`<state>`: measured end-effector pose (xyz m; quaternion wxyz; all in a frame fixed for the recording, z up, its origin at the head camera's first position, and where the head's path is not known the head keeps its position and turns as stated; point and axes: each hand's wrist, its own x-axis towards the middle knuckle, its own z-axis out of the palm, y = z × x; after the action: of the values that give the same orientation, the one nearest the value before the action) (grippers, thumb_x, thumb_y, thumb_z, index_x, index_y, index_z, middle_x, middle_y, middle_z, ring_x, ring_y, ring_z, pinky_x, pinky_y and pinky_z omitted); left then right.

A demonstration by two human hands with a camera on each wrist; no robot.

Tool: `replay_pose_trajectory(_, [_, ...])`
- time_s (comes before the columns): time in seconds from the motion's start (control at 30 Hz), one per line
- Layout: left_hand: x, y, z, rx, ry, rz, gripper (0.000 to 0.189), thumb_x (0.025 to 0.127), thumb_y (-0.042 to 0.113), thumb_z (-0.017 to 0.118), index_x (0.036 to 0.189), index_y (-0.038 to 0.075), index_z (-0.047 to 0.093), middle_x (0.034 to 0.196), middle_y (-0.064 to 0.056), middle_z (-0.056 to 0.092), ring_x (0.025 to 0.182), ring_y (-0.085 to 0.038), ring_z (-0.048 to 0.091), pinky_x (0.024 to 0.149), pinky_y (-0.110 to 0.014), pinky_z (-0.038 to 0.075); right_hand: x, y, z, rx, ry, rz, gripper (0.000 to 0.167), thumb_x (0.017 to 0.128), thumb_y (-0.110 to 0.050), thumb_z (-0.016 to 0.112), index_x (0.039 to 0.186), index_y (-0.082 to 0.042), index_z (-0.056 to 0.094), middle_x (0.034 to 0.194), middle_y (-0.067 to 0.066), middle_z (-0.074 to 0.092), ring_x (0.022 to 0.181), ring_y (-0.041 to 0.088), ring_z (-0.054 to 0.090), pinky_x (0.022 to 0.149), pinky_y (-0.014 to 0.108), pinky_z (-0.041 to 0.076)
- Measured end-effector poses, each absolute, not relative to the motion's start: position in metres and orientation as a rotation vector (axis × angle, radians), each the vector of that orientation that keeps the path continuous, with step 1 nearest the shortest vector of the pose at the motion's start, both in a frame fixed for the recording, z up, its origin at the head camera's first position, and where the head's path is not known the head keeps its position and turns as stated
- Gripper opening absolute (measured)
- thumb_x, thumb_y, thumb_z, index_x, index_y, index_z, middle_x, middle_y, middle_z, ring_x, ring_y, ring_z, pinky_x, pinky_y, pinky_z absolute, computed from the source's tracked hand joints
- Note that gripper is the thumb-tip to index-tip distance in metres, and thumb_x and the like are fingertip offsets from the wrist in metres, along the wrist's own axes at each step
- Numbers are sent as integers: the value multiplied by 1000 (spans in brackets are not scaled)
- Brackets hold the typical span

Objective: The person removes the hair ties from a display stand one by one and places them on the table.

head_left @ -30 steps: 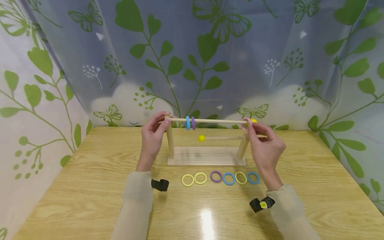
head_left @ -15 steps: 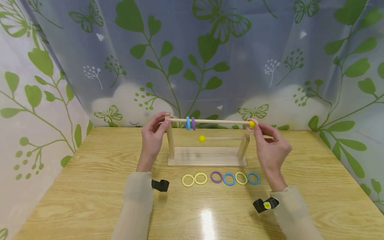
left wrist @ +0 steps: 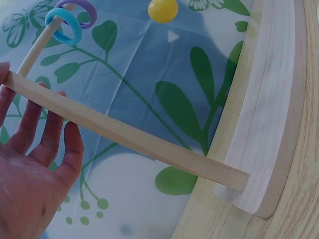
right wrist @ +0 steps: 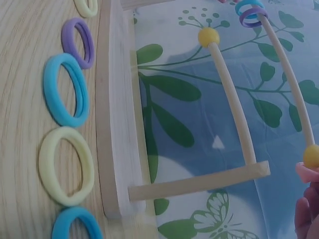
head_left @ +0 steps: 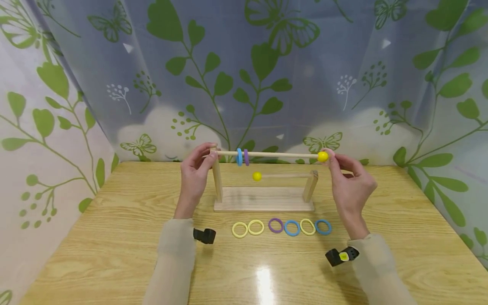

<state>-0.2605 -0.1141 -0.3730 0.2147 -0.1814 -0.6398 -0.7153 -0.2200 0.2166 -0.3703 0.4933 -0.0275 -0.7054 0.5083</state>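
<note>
My left hand (head_left: 195, 169) grips the top of the taller left post (head_left: 217, 180) of a wooden stand (head_left: 263, 199). From that post the upper dowel (head_left: 282, 155) runs rightward, ending in a yellow ball (head_left: 323, 156). A blue ring (head_left: 239, 157) and a purple ring (head_left: 246, 157) hang on this dowel near the left hand. At the ball end, my right hand (head_left: 352, 182) pinches a pink ring (right wrist: 306, 172). The ring sits at the ball's outer side; fingers hide part of it, and I cannot tell whether it still encircles the ball.
A shorter right post (head_left: 310, 186) bears a lower dowel (head_left: 286, 175) tipped with another yellow ball (head_left: 257, 176). In front of the stand, several yellow, blue and purple rings (head_left: 276, 225) lie in a row on the wooden table (head_left: 114, 241). A patterned curtain stands behind.
My right hand has moved rightward, bringing the pink ring along the upper dowel to the yellow ball's outer side. The left hand has stayed on the post.
</note>
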Motion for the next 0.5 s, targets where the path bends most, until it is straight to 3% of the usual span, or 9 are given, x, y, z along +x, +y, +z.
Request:
replay_pose_trajectory(0.37, [-261, -114, -372, -498, -1777, -1982, 25, 101, 4, 59, 123, -6, 66, 96, 8, 74, 89, -8, 71, 82, -23, 59, -216, 236, -378, -115, -1765, 1200, 12, 89, -11, 79, 99, -4, 81, 89, 1, 79, 75, -9, 64, 62, 6, 48])
replay_pose_trajectory(0.5, [-261, -114, -372, -503, -1775, -1979, 25, 101, 4, 59, 123, -7, 66, 97, 5, 74, 88, -8, 72, 81, -22, 58, -211, 241, -378, -119, -1779, 1174, 13, 89, -9, 79, 99, -2, 81, 89, 4, 79, 74, -11, 63, 62, 5, 48])
